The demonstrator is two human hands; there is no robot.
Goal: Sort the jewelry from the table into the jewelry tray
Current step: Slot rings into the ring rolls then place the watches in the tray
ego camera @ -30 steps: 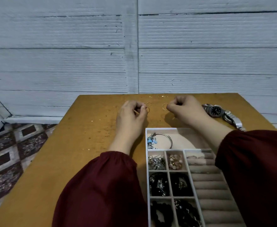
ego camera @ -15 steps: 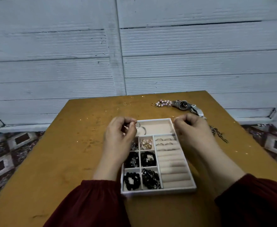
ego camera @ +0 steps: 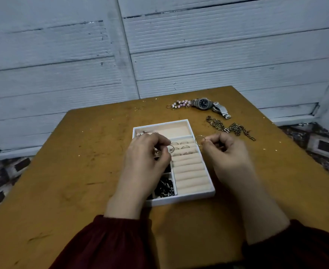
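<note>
The white jewelry tray with beige velvet lining (ego camera: pixel 196 193) sits about mid-surface, its long sides running from the near edge toward the far edge. I can make out little of its left column, because the left hand (ego camera: pixel 146 158) hangs over it with fingers curled, pinching a thin metal ring (ego camera: pixel 171 148) between thumb and forefinger just above the left end of the padded beige ring rolls (ego camera: pixel 191 171). The right hand (ego camera: pixel 225 152) is curled as well and pinches a larger thin gold hoop ring (ego camera: pixel 200 140), which stands upright over the tray's right rim beside the farthest rolls. I count several slim rings (ego camera: pixel 185 147) tucked into the slots of those farthest rolls. In the wide compartment at the tray's far end lies a silver bangle (ego camera: pixel 148 132), partly hidden behind the left knuckles, and a compartment at the near end holds a tangle of black beaded jewelry (ego camera: pixel 164 188). Out on the ochre wooden surface (ego camera: pixel 72 171), toward the far right corner, a dark link chain (ego camera: pixel 229 128) lies loose just beyond the right hand. Past it, close to the far edge, I see a steel wristwatch with a dark dial (ego camera: pixel 203 103), and a pink bead bracelet (ego camera: pixel 180 103) just beside its left end. Further left along the far edge are a couple of tiny gold rings (ego camera: pixel 138 108), too small for me to tell more. Dark red sleeves (ego camera: pixel 111 247) cover both forearms at the near edge.
</note>
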